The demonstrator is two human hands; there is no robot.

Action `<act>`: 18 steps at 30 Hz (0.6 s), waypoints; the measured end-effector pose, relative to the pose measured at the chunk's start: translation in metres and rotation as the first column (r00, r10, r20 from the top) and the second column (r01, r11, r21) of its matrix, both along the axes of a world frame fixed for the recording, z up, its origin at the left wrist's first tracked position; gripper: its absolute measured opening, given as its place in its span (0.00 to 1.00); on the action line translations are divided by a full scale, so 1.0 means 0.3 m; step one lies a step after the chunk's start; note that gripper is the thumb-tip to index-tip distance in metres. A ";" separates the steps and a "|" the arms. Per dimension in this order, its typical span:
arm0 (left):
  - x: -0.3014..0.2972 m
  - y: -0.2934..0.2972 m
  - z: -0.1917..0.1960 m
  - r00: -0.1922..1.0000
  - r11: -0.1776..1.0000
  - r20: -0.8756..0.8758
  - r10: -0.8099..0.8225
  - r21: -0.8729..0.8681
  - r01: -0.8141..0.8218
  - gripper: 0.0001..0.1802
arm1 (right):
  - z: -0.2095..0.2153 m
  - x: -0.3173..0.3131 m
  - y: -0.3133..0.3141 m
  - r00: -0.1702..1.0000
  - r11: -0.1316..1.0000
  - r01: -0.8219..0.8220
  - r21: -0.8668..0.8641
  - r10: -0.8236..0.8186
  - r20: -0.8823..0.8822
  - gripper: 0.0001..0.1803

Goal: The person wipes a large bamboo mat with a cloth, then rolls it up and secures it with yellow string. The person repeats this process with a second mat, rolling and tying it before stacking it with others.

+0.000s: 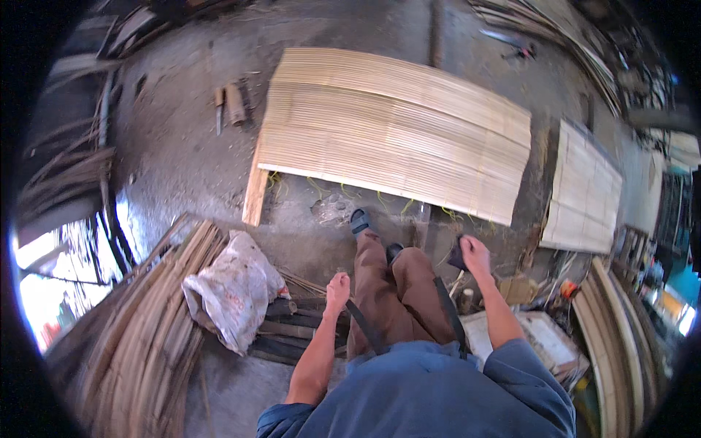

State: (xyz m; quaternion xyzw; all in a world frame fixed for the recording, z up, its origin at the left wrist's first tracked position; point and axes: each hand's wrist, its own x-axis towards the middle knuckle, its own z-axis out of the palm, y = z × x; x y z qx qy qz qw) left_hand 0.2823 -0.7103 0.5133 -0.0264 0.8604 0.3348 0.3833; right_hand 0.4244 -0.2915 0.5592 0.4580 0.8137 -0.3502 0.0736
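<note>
My left hand (338, 293) hangs to the left of my knees with its fingers curled in. Nothing shows in it. My right hand (476, 257) is closed at the right of my knees, at the edge of a small dark piece (457, 254) that looks like cloth or a pad; its kind is too small to tell. Ahead of my feet lies a wide slatted mat (394, 131) of thin pale strips, with yellow ties hanging from its near edge. A wooden board (255, 193) sticks out under its left end. Neither hand touches the mat.
Another pale slatted mat (582, 190) lies at the right. A knife (219, 109) and a wooden block (235, 104) rest on the floor at the left. Bundled long strips (146, 328), a white sack (237, 288) and dark poles (288, 332) are near left; curved strips (610, 343) stand right.
</note>
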 end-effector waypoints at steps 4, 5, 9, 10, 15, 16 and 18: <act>-0.046 -0.061 -0.123 0.965 0.963 -0.002 -0.261 -0.077 0.260 0.13 | -0.198 -0.280 -0.162 0.991 0.989 -0.107 -0.103 0.098 -0.089 0.19; -0.072 -0.064 -0.168 0.950 0.947 -0.011 -0.312 -0.091 0.310 0.13 | -0.263 -0.338 -0.185 0.975 0.980 -0.178 -0.089 0.163 -0.151 0.20; -0.201 -0.023 -0.426 0.815 0.825 -0.128 -0.565 -0.107 0.555 0.12 | -0.558 -0.514 -0.247 0.977 0.966 -0.191 -0.176 0.169 -0.132 0.20; -0.233 -0.006 -0.498 0.780 0.791 -0.139 -0.611 -0.147 0.594 0.11 | -0.631 -0.542 -0.252 0.970 0.961 -0.223 -0.166 0.203 -0.131 0.19; -0.417 0.250 -0.940 0.672 0.670 -0.069 -0.737 -0.201 0.715 0.20 | -0.984 -0.612 -0.214 0.902 0.972 -0.201 0.121 0.232 -0.364 0.15; -0.448 0.315 -1.026 0.613 0.605 -0.049 -0.789 -0.236 0.760 0.24 | -1.061 -0.613 -0.200 0.898 0.972 -0.184 0.149 0.228 -0.377 0.16; -0.479 0.438 -1.184 0.508 0.553 -0.219 -0.833 -0.312 0.773 0.30 | -1.219 -0.574 -0.161 0.892 0.951 -0.196 0.237 0.274 -0.360 0.17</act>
